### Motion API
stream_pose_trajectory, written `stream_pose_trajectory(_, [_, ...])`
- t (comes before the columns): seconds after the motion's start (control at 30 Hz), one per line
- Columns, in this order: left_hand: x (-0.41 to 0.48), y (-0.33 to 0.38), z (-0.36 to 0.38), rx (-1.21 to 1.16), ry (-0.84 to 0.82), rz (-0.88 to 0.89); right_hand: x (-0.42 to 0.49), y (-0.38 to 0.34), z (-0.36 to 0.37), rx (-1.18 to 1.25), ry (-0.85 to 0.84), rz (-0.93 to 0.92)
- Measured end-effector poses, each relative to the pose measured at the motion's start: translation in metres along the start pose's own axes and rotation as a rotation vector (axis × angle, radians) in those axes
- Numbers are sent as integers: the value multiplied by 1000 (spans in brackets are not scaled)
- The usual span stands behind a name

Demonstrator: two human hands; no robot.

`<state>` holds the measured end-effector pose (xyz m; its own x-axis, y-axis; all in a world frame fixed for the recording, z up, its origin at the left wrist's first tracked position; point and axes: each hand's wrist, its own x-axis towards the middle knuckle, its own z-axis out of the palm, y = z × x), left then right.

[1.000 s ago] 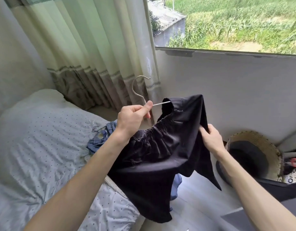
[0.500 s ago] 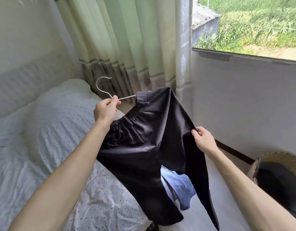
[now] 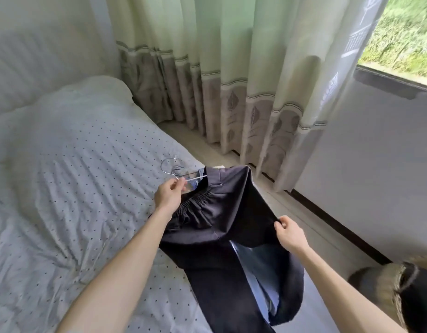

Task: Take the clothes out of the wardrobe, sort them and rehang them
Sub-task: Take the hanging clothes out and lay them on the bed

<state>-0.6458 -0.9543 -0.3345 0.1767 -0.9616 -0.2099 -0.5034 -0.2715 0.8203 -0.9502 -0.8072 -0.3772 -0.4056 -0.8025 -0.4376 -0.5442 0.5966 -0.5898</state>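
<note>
Wire hanger (image 3: 174,175) neck is pinched in my left hand (image 3: 168,196), at ten o'clock of the dark trousers (image 3: 219,212), which hang over the bed (image 3: 75,164) edge. My right hand (image 3: 290,235) pinches their cloth at four o'clock. I judge the waistband needs levelling on the bar before lifting. I read no labels or writing.

- Bed (image 3: 75,188): creased white dotted sheet; plain white bedding (image 3: 94,90) at its head.
- Blue garment (image 3: 258,280) at bed edge, partly hidden.
- Floor (image 3: 303,212): woven basket (image 3: 397,280) stands on it.
</note>
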Motion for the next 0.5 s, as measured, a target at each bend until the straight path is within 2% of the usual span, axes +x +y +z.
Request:
stream_pose_trajectory(0.17, [70,-40,4,45,-64,-72,27,-22,39,-79,-58,98])
stream_pose_trajectory(0.33, [142,-47,17,37,-92,-98,63,-53,58,-46,4,148])
stream_pose_trajectory(0.5, [216,-53,36,-12,-55,-128,109,-95,75,17,78,111])
